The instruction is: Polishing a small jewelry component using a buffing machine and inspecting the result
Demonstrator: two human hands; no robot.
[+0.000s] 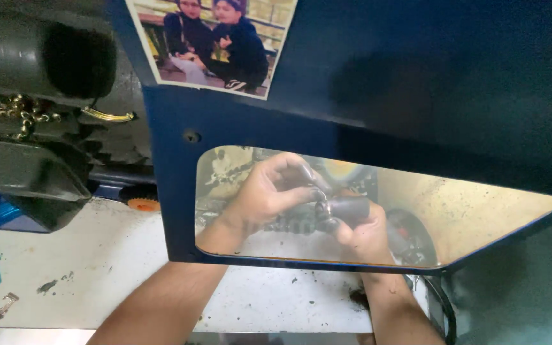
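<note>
1. Head view: a large dark-blue painted metal panel point(378, 83) fills most of the frame, its long rounded cut-out point(480, 211) giving the only sight of the work behind it.
2. Below it lies a white, scuffed and stained work surface point(97, 255), over which both bare forearms reach up to the opening.
3. At the left edge sits a black machine body point(27, 160), with a cluster of small brass-coloured fittings point(23, 112) on it and an orange ribbed knob point(143, 203) near its foot.
4. A colour snapshot of two seated people point(215, 41) is stuck to the panel's upper part.
5. Seen through the cut-out, the left hand point(263, 191) curls over from above, fingers bent close with the tips pressed onto a short dark cylindrical part point(346, 207).
6. The right hand point(365, 236) wraps that part from beneath, fingers closed around it, so the piece sits between both hands, behind the panel.
7. Judged from this, the fitting work appears mid-course: the part is in hand and at the mechanism, but whether it is seated, tightened or coming off cannot be told, as the fingers hide the joint.
8. A small metal scrap point(4, 306) lies untouched at lower left.
</note>
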